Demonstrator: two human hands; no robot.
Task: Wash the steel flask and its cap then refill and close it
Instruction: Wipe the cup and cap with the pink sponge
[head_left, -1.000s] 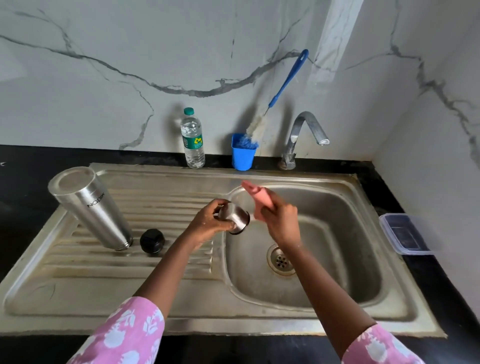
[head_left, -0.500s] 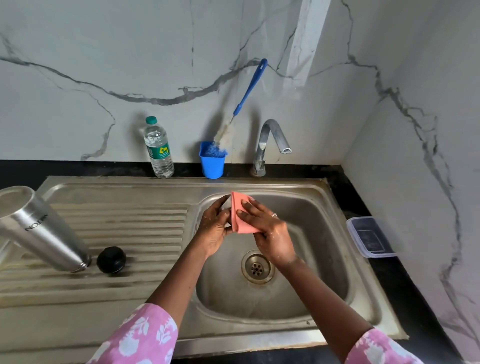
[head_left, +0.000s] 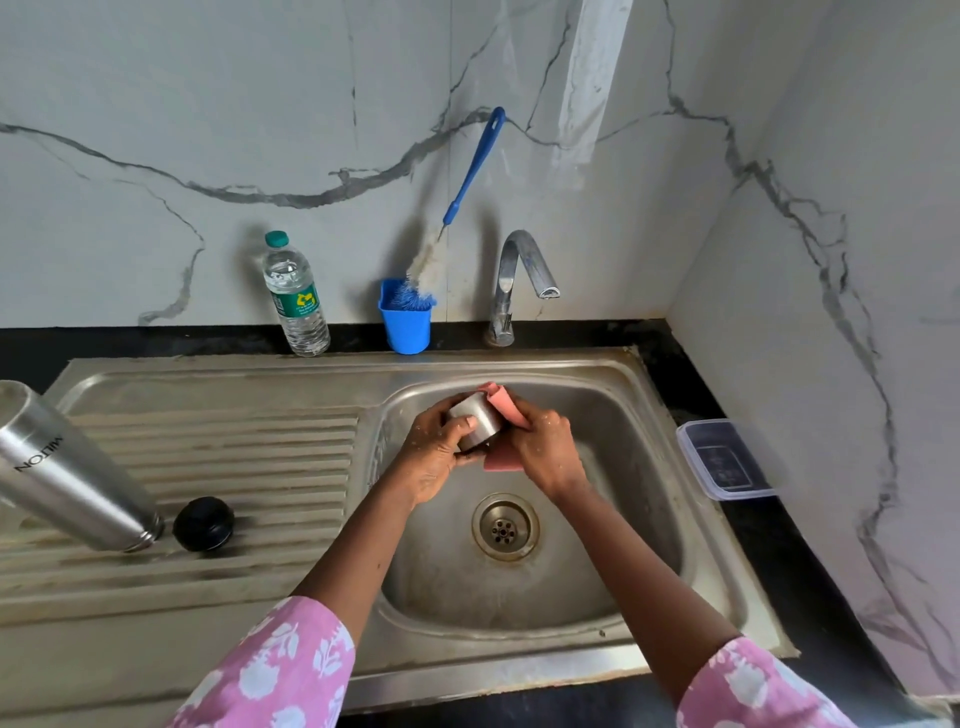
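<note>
Mid-scrub on the small round steel cap (head_left: 475, 426) here. Compared with half a second back: no longer hidden behind the flat pink scrub pad (head_left: 503, 460), now showing its bare steel wall, with the pad swung round to its right side and underneath. Compared with a full second back: pad no longer lifted clear, now pressed right on. Reads as working round the cap one face at a time, so probably still the washing stage. No water seen coming from the curved chrome tap (head_left: 519, 270) beyond both grips, so no rinse yet by the look of it.

Left grip (head_left: 436, 460): curled narrow round the cap's left side, thumb on the steel, holding it up over the steel sink (head_left: 519, 670) bowl. Right grip (head_left: 545, 447): closed on the pad, pushing it against the cap's right side. Neither one free.

Well off to the left of the left grip: tall steel flask (head_left: 67, 478) mouth down on the ribbed draining board (head_left: 234, 452), leaning in this view, with a round black stopper (head_left: 203, 523) just beside its mouth. Can't tell whether washed already. Refill and closing still ahead, judging by that.
</note>
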